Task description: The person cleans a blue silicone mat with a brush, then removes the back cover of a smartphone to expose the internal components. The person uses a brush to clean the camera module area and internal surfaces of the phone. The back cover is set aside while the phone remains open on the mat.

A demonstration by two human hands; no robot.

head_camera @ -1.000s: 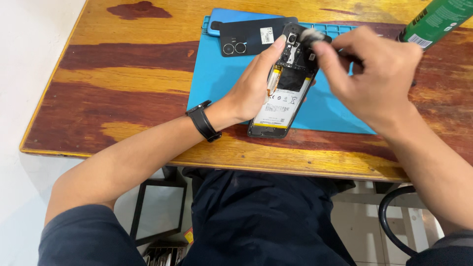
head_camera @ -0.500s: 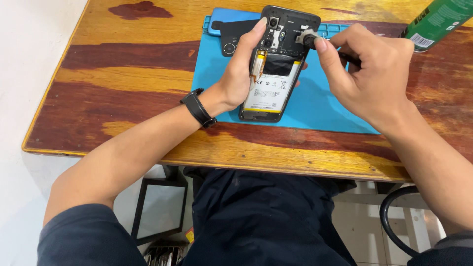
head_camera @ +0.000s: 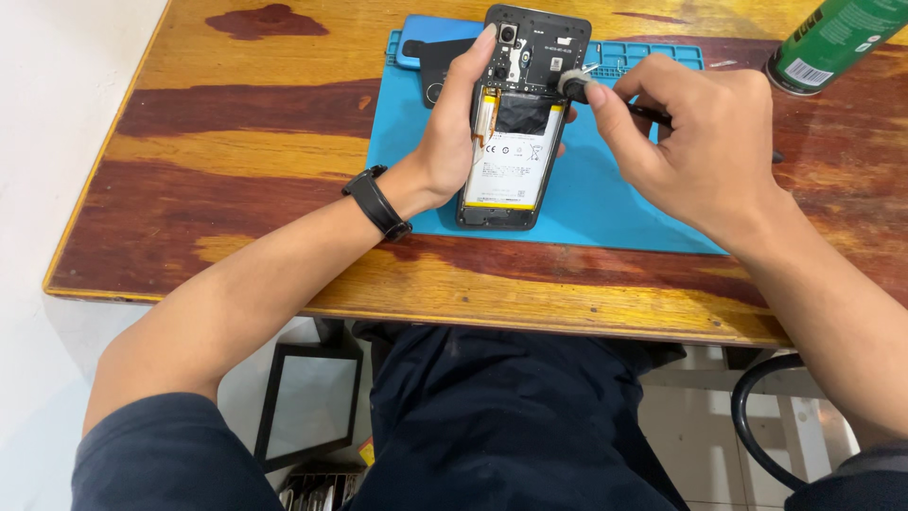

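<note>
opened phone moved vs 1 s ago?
Yes. The opened phone in the left hand has moved toward the far edge of the blue mat: its top now reaches past that edge, covering more of the back cover lying there.

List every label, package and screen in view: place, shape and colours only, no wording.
White rectangular battery label: on the opened black phone held by the left hand, above the blue mat; dark small print and symbols.
White barcode label: on the green cylindrical can, top right of the wooden table.
Dark-framed flat panel: on the floor under the table, pale grey face.
</note>
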